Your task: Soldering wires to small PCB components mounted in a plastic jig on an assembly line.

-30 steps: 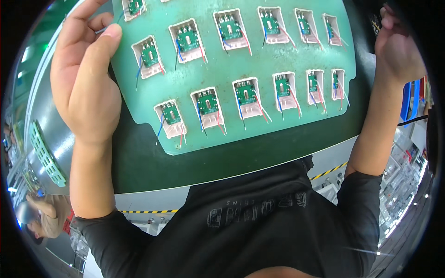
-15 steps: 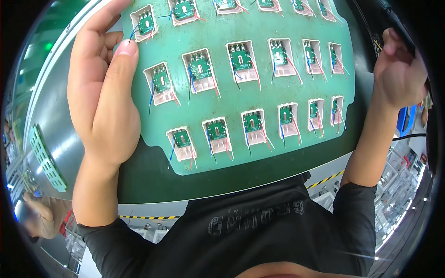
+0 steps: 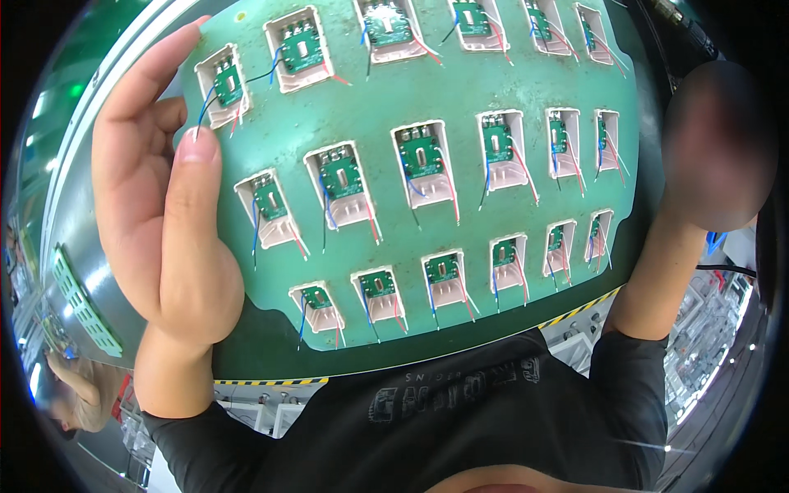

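Note:
A large green tray (image 3: 362,115) tilts up in front of me, its cutouts holding rows of white plastic housings (image 3: 511,177). Inside each housing sits a small green circuit board (image 3: 423,160), with red, blue and other thin wires hanging over the rim. My left hand (image 3: 177,238) grips the tray's left edge, thumb on the front face beside a housing and fingers curled behind. At the tray's far right side is my right hand (image 3: 719,148), smeared into a blur; its fingers and anything in them cannot be made out.
Under the tray lies a dark green worktop (image 3: 246,361). A slotted light-green panel (image 3: 86,300) rests at its left. Another person (image 3: 86,394) is at the lower left. Dark equipment (image 3: 686,29) stands at the upper right, with a blue object (image 3: 715,241) beyond my right forearm.
The tray has shifted down and appears larger, with more of its top row showing. My left hand has moved left and down with it. My right hand has moved lower and become blurred.

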Motion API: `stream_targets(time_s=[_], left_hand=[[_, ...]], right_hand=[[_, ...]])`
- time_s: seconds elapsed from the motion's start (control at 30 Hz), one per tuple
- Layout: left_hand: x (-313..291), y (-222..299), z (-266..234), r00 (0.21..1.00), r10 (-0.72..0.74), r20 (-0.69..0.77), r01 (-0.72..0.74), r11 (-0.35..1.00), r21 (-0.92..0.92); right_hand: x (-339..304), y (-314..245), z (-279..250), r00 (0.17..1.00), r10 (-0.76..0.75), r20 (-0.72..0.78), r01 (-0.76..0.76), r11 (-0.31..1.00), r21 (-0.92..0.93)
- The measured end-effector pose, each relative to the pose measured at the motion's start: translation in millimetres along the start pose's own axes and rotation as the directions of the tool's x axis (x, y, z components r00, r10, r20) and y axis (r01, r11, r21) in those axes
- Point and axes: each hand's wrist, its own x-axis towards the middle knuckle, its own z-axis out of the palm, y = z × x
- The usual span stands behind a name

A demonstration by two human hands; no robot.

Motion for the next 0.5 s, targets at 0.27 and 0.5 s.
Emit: stream_targets(time_s=[0.27,0.5], left_hand=[[2.8,-3.4,8.8,0.998,-0.022,-0.058,0.013,0.988,-0.156],[0.7,3.8,10.8,0.995,-0.021,-0.098,0.008,0.992,-0.129]], right_hand=[[3.9,5.0,-6.4,0.999,0.004,-0.039,-0.004,1.0,0.001],[6.7,7.6,-5.3,0.997,-0.075,-0.022,0.074,0.997,-0.037]])
